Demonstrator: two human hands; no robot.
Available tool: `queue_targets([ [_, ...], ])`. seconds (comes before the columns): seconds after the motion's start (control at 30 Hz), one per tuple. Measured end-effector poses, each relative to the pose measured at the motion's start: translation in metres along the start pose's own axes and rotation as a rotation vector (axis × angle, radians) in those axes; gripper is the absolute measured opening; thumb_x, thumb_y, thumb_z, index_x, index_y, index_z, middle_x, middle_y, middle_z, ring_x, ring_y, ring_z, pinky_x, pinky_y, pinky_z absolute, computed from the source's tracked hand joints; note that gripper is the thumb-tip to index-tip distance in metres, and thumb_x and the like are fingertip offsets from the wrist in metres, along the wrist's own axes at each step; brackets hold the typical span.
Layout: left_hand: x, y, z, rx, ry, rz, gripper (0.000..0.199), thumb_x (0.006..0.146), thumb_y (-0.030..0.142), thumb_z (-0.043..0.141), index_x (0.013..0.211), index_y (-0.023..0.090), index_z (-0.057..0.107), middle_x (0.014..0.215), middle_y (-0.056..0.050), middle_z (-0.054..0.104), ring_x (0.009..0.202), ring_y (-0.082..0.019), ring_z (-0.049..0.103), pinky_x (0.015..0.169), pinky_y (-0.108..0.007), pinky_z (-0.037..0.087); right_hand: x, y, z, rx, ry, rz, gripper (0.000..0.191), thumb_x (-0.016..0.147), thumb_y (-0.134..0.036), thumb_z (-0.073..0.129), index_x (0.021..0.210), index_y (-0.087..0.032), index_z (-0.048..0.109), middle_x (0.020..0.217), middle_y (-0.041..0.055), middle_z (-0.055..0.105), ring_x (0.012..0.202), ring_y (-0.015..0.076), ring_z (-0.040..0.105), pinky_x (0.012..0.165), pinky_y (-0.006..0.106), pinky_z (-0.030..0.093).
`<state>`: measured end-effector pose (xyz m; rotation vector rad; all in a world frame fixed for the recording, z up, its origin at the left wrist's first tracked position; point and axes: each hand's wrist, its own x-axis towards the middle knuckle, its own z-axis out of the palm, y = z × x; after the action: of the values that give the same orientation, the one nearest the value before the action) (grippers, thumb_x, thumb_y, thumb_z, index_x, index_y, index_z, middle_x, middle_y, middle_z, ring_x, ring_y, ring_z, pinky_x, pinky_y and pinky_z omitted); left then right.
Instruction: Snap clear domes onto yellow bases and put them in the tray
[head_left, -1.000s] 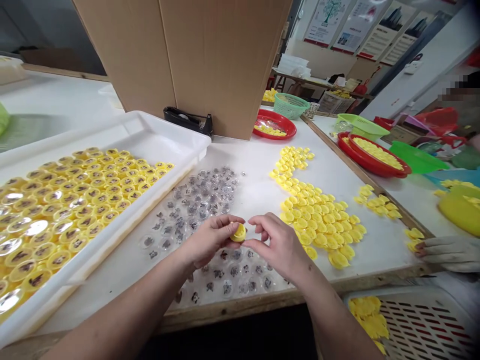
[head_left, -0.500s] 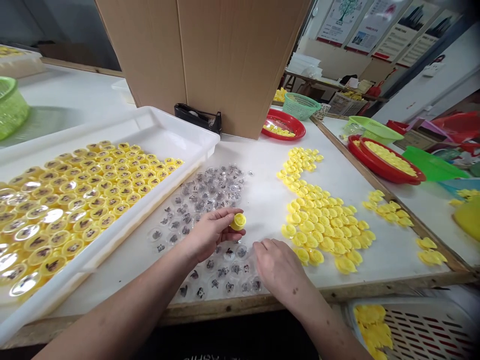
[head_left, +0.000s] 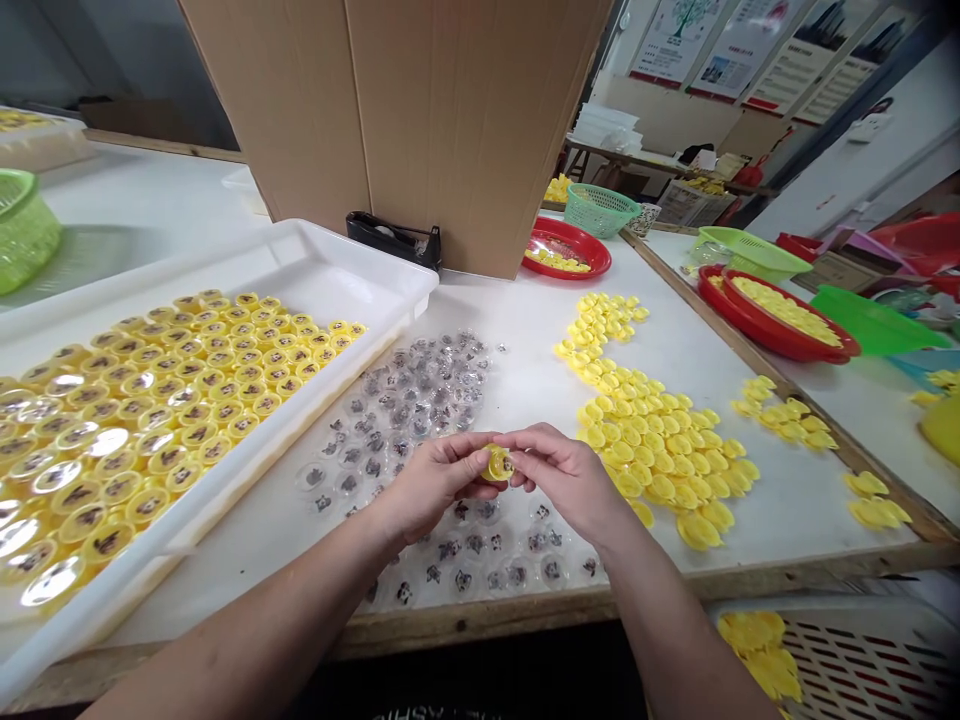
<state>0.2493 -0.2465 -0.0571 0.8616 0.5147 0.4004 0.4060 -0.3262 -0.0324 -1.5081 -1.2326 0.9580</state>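
My left hand [head_left: 439, 478] is closed around a small round yellow cup [head_left: 496, 462], pinched between thumb and fingers above the table. My right hand [head_left: 564, 476] meets it from the other side, fingertips pinching a clear disc with a dark printed figure [head_left: 508, 464] at the cup's opening. Whether the disc sits fully inside the rim, I cannot tell. Beneath and behind my hands lie many loose clear printed discs [head_left: 427, 390]. To the right, yellow cups [head_left: 660, 440] are spread on the white table [head_left: 525, 370].
At left, a white tray [head_left: 360, 262] holds rows of yellow cups with printed tops. A tall cardboard sheet [head_left: 450, 130] stands behind, with a black tape dispenser [head_left: 394, 242] at its foot. Red plates [head_left: 592, 262], baskets and a wooden strip [head_left: 697, 310] lie beyond.
My right hand has risen from the loose discs on the table to the yellow cup, bringing a printed disc. The left hand has shifted slightly right with the cup.
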Motion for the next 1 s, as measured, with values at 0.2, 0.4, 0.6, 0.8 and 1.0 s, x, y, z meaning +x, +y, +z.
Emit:
queue_targets([
  [0.2, -0.003, 0.001, 0.003, -0.05, 0.007, -0.042, 0.049, 0.07, 0.027, 0.074, 0.116, 0.017, 0.061, 0.102, -0.007, 0.067, 0.086, -0.014, 0.063, 0.077, -0.025, 0.05, -0.007, -0.008, -0.003, -0.201, -0.012, -0.086, 0.027, 0.085, -0.022, 0.053, 0.108, -0.026, 0.066, 0.097, 0.0029, 0.059, 0.08, 0.0131, 0.059, 0.067, 0.026, 0.051],
  [0.4, -0.005, 0.001, 0.007, 0.12, 0.085, 0.044, 0.042, 0.072, 0.025, 0.071, 0.111, 0.016, 0.061, 0.089, -0.003, 0.067, 0.075, -0.011, 0.06, 0.072, -0.027, 0.049, -0.013, -0.019, 0.002, -0.484, 0.054, -0.212, 0.026, 0.077, -0.017, 0.066, 0.103, -0.021, 0.065, 0.09, 0.002, 0.063, 0.069, 0.0121, 0.06, 0.063, 0.026, 0.049],
  [0.6, -0.006, 0.001, 0.01, 0.139, 0.1, 0.129, 0.037, 0.067, 0.021, 0.072, 0.103, 0.015, 0.062, 0.089, -0.003, 0.067, 0.076, -0.012, 0.061, 0.072, -0.027, 0.049, -0.015, -0.017, 0.007, -0.597, 0.144, -0.34, 0.022, 0.077, -0.015, 0.065, 0.1, -0.017, 0.063, 0.088, 0.0037, 0.065, 0.073, 0.0141, 0.063, 0.067, 0.026, 0.051],
  [0.8, -0.006, -0.002, 0.014, 0.11, 0.106, 0.13, 0.038, 0.068, 0.02, 0.071, 0.104, 0.014, 0.06, 0.09, -0.004, 0.068, 0.079, -0.013, 0.062, 0.073, -0.028, 0.05, -0.018, -0.021, 0.008, -0.675, 0.183, -0.433, 0.02, 0.078, -0.013, 0.065, 0.097, -0.018, 0.063, 0.085, 0.0028, 0.066, 0.075, 0.0154, 0.064, 0.069, 0.027, 0.052],
  [1.0, -0.008, -0.003, 0.014, 0.128, 0.098, 0.093, 0.038, 0.072, 0.022, 0.069, 0.107, 0.013, 0.059, 0.094, -0.007, 0.067, 0.083, -0.016, 0.062, 0.076, -0.031, 0.049, -0.018, -0.019, 0.008, -0.76, 0.174, -0.44, 0.013, 0.08, -0.02, 0.063, 0.093, -0.022, 0.063, 0.078, 0.0021, 0.065, 0.07, 0.0163, 0.063, 0.064, 0.027, 0.052],
])
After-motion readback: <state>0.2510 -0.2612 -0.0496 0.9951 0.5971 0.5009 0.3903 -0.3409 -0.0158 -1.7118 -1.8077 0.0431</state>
